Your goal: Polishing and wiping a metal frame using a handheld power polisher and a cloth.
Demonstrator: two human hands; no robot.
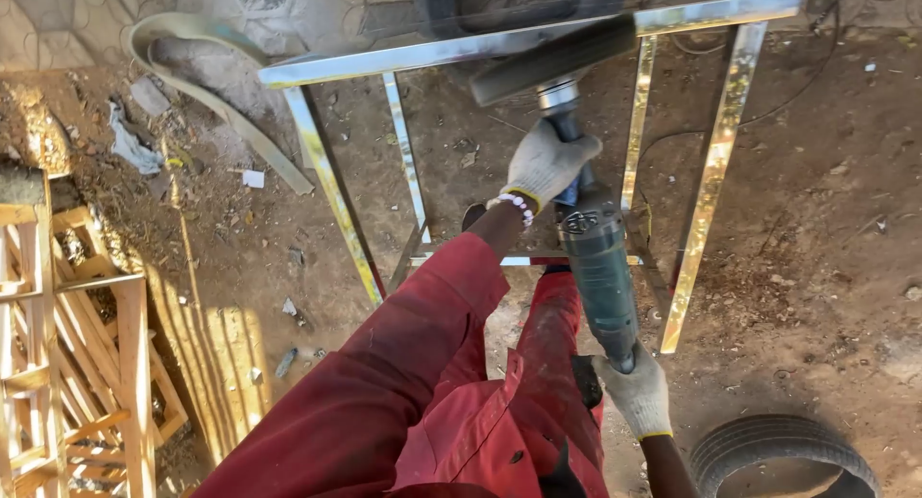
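Observation:
My left hand, in a white work glove, grips the front neck of a grey-green angle grinder. My right hand, also gloved, holds the tool's rear end. The grinder's dark round disc rests against the top bar of a shiny polished metal frame, which stands on the dirt ground. My red sleeve and red trousers fill the lower middle of the view. A white bead bracelet sits on my left wrist.
A wooden slatted frame lies at the left. A rubber tyre lies at the bottom right. A pale curved strap and scraps litter the dirt at the upper left. A dark cable runs across the ground at the upper right.

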